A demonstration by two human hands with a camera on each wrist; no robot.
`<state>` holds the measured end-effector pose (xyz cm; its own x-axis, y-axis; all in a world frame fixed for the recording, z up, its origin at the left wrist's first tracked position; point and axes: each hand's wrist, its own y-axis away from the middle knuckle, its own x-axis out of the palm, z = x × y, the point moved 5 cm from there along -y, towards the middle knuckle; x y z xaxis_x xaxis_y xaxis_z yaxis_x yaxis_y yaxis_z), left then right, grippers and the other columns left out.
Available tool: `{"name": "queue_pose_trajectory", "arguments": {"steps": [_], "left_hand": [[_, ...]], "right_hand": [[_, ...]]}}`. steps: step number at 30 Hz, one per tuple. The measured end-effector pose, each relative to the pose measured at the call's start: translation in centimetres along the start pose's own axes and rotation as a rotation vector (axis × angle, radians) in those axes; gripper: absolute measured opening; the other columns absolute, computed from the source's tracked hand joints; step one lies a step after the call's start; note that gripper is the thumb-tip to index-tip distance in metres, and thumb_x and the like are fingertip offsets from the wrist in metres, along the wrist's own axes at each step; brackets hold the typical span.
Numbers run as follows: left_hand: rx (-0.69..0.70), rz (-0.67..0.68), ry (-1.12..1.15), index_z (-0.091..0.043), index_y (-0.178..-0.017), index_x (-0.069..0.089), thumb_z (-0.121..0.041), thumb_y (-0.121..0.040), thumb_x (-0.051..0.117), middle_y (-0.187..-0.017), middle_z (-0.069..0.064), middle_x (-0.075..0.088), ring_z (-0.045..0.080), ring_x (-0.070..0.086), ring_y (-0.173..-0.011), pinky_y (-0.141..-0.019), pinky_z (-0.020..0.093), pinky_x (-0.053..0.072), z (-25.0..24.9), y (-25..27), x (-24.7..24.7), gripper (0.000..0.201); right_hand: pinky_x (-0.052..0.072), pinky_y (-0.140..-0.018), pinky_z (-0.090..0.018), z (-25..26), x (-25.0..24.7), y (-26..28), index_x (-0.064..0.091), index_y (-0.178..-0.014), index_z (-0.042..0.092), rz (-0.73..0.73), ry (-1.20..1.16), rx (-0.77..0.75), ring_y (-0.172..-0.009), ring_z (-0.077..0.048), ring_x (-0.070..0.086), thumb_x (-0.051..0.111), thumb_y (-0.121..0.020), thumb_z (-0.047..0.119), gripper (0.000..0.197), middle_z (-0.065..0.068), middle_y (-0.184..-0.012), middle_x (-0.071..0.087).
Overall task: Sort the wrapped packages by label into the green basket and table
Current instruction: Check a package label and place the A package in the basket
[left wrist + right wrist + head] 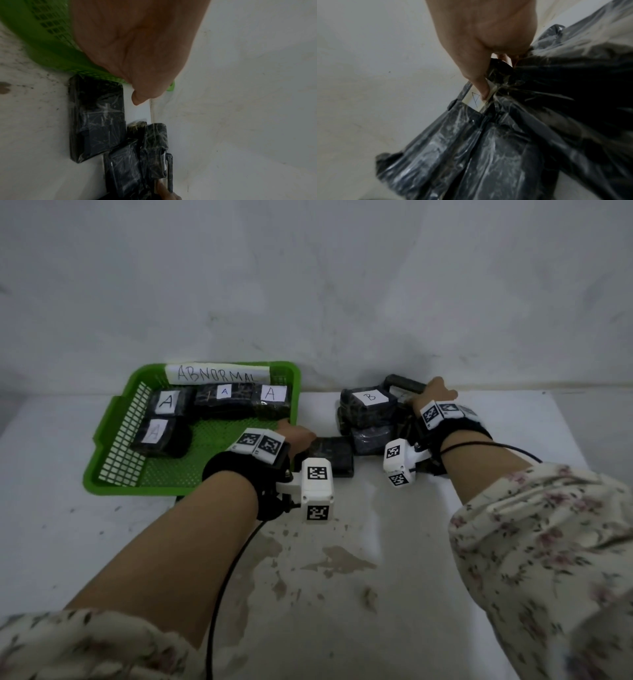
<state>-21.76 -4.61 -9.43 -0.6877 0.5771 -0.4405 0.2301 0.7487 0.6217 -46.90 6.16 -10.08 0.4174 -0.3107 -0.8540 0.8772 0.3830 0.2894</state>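
- We note a green basket (113, 419) of slotted plastic at the table's (102, 542) left rear, bearing a paper sign reading "ABNORMAL" (217, 374).
- Four black wrapped packages (161, 436) lie flat inside it, each labelled "A".
- To its right on the table, a package labelled "B" (368, 402) tops a small pile.
- One unlabelled-side package (330, 455) lies flat between basket and pile.
- A further package (556, 83), held at the pile's rear, shows an "A"-like label.
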Motion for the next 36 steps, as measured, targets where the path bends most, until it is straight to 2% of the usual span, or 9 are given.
{"name": "queue_pose_trajectory", "arguments": {"steps": [6, 11, 13, 17, 19, 21, 25, 30, 36], "left_hand": [[0.01, -0.042, 0.067, -0.001, -0.142, 0.026, -0.015, -0.093, 0.055, -0.141, 0.02, 0.04, 0.035, 0.042, -0.128, -0.107, 0.044, 0.036, 0.3, -0.5, -0.3, 0.058], [0.042, 0.047, 0.186, -0.001, -0.143, 0.025, -0.016, -0.088, 0.063, -0.14, 0.021, 0.043, 0.038, 0.048, -0.123, -0.102, 0.05, 0.042, 0.5, 0.1, -0.1, 0.069], [0.061, 0.072, 0.207, -0.004, -0.147, 0.017, -0.027, -0.085, 0.066, -0.146, 0.021, 0.035, 0.038, 0.04, -0.13, -0.106, 0.051, 0.038, 0.3, 0.0, -0.6, 0.083], [0.202, 0.024, 0.307, -0.014, -0.146, 0.026, -0.067, -0.061, 0.06, -0.146, 0.018, 0.037, 0.038, 0.043, -0.129, -0.107, 0.049, 0.036, -1.5, -0.3, -3.5, 0.106], [0.245, 0.101, 0.388, -0.017, -0.143, 0.035, -0.072, -0.06, 0.06, -0.141, 0.016, 0.045, 0.036, 0.049, -0.122, -0.104, 0.05, 0.04, -1.6, -0.9, -4.5, 0.102], [0.27, 0.172, 0.451, -0.015, -0.136, 0.043, -0.057, -0.074, 0.066, -0.131, 0.013, 0.056, 0.029, 0.056, -0.115, -0.101, 0.048, 0.044, -1.6, 2.0, -6.1, 0.079], [0.372, 0.177, 0.561, 0.0, -0.122, 0.056, -0.007, -0.09, 0.058, -0.093, 0.009, 0.065, 0.02, 0.062, -0.085, -0.086, 0.033, 0.049, -0.3, 4.6, -9.8, 0.033], [0.468, 0.187, 0.407, -0.002, -0.12, 0.061, -0.004, -0.083, 0.066, -0.116, 0.017, 0.065, 0.028, 0.063, -0.106, -0.098, 0.036, 0.049, 2.2, 5.8, -13.5, 0.038], [0.549, 0.231, 0.401, -0.012, -0.123, 0.056, -0.003, -0.082, 0.067, -0.116, 0.015, 0.061, 0.025, 0.06, -0.106, -0.099, 0.037, 0.047, 4.4, 7.1, -16.3, 0.043]], "right_hand": [[0.04, -0.086, -0.043, 2.1, -1.0, 1.3, 0.045, -0.12, 0.01, -0.146, -0.134, -0.107, -0.114, -0.041, 0.045, 0.049, -0.092, 0.015, 0.029, -0.02, -0.131, 0.035], [0.039, -0.078, -0.033, 4.3, -2.7, 4.1, 0.053, -0.111, 0.007, -0.334, -0.406, -0.322, -0.099, -0.029, 0.05, 0.06, -0.088, 0.016, 0.025, -0.019, -0.119, 0.042], [0.041, -0.081, -0.028, 5.1, -2.4, 5.3, 0.051, -0.111, 0.007, -0.215, -0.617, -0.366, -0.093, -0.025, 0.052, 0.064, -0.087, 0.017, 0.029, -0.017, -0.116, 0.045], [0.051, -0.089, -0.039, 6.8, 0.4, 9.3, 0.042, -0.125, 0.009, 0.248, -0.978, -0.3, -0.1, -0.027, 0.057, 0.066, -0.087, 0.011, 0.045, -0.013, -0.117, 0.052], [0.054, -0.075, -0.036, 7.5, 1.8, 11.7, 0.056, -0.108, 0.008, 0.404, -1.011, -0.302, -0.083, -0.022, 0.061, 0.066, -0.087, 0.014, 0.024, -0.012, -0.099, 0.059], [0.055, -0.06, -0.031, 8.3, 3.3, 14.6, 0.06, -0.089, 0.009, 0.569, -1.07, -0.261, -0.07, -0.018, 0.062, 0.062, -0.09, 0.011, 0.003, -0.009, -0.085, 0.062], [0.046, -0.068, -0.03, 9.9, 5.5, 18.9, 0.063, -0.094, 0.007, 0.727, -0.989, -0.248, -0.072, -0.021, 0.059, 0.062, -0.09, 0.016, 0.01, -0.004, -0.077, 0.066], [0.054, -0.086, -0.036, 12.6, 6.6, 23.7, 0.064, -0.117, 0.012, 0.747, -0.931, -0.284, -0.096, -0.021, 0.067, 0.05, -0.095, 0.045, 0.043, -0.006, -0.106, 0.071], [0.052, -0.088, -0.038, 14.1, 8.3, 26.9, 0.061, -0.114, 0.011, 0.571, -0.995, -0.302, -0.091, -0.017, 0.064, 0.049, -0.098, 0.038, 0.034, -0.009, -0.111, 0.067]]}}
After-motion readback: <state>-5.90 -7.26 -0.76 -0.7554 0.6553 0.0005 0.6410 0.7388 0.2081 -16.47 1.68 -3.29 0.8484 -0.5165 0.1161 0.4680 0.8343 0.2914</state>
